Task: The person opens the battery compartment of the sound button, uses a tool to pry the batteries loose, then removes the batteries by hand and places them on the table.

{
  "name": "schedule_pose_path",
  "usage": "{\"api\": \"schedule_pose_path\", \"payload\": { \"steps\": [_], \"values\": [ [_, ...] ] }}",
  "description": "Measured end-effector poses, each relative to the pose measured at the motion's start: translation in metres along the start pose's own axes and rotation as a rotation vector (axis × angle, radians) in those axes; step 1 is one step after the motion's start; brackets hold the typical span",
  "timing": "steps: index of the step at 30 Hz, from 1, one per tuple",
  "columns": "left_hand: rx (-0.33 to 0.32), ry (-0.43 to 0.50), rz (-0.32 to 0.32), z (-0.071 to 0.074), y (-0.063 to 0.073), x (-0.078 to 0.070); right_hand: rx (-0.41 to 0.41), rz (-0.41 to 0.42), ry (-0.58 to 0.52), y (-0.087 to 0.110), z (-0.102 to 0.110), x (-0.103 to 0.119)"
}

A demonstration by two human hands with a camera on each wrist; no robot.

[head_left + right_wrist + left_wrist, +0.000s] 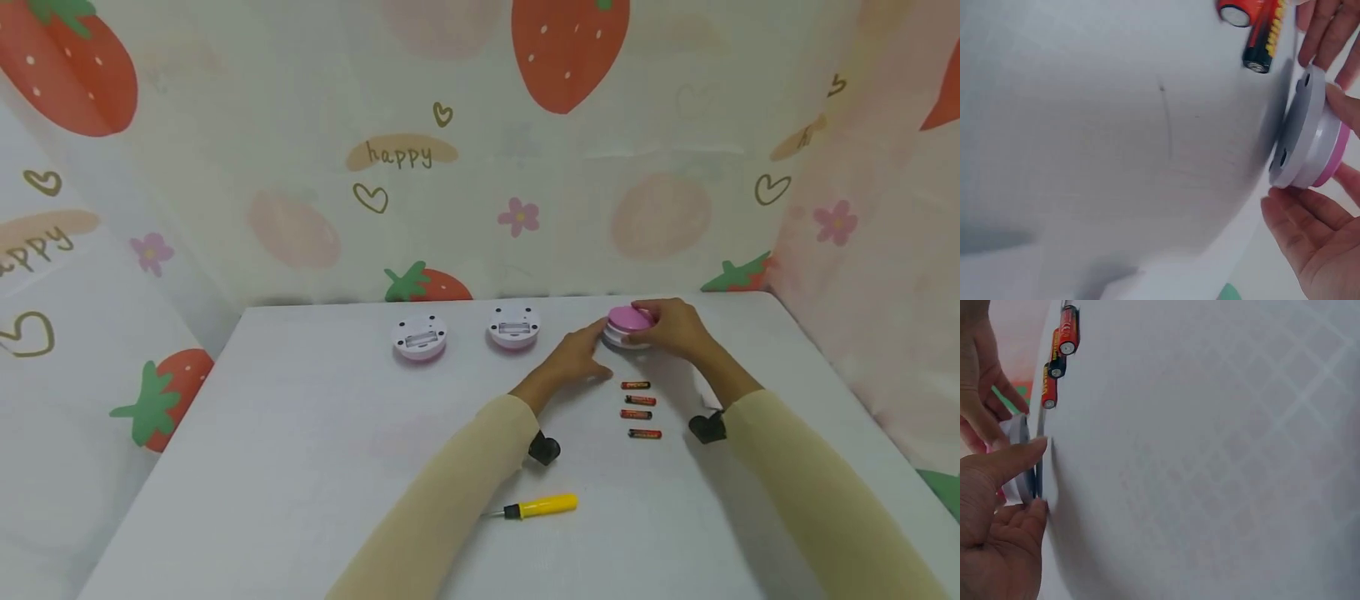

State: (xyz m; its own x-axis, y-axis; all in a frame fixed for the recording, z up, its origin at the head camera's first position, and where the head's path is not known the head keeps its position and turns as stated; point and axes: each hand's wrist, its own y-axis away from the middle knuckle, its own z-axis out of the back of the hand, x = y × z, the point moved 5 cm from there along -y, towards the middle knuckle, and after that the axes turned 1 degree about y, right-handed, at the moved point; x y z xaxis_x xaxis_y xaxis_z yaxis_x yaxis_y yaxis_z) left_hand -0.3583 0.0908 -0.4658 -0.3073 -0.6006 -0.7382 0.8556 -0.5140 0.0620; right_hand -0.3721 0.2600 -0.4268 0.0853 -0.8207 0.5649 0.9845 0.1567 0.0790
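At the back right of the table is a round white push light (628, 327) with a pink top, its pink side facing up. My right hand (675, 327) grips it from the right, thumb at the near side and fingers over the far edge. From the left, my left hand (573, 358) touches its rim with extended fingers, its thumb spread apart toward me. The right wrist view shows screw holes in the underside of this push light (1310, 134). Whether that underside rests on the table is unclear. Several red-and-black batteries (637, 401) lie in a column just in front.
Two similar push lights, one at left (420, 337) and another nearer the middle (513, 327), lie pink side down with battery slots showing. A yellow-handled screwdriver (547, 506) lies near the front, its tip hidden by the left sleeve. A strawberry-printed backdrop (570, 250) surrounds the white table (300, 467).
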Motion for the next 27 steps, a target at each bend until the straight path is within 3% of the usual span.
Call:
{"api": "schedule_pose_path", "payload": {
  "steps": [9,19,27],
  "values": [
    [-0.175,-0.060,-0.069,0.006,-0.001,-0.003,0.029,-0.036,-0.085,0.011,0.001,0.006],
    [-0.244,-0.094,-0.141,0.020,0.006,-0.010,-0.008,-0.053,-0.122,0.023,0.007,0.019],
    [-0.241,-0.160,-0.225,0.036,0.022,-0.011,0.037,-0.010,-0.181,0.037,0.004,0.036]
  ]
}}
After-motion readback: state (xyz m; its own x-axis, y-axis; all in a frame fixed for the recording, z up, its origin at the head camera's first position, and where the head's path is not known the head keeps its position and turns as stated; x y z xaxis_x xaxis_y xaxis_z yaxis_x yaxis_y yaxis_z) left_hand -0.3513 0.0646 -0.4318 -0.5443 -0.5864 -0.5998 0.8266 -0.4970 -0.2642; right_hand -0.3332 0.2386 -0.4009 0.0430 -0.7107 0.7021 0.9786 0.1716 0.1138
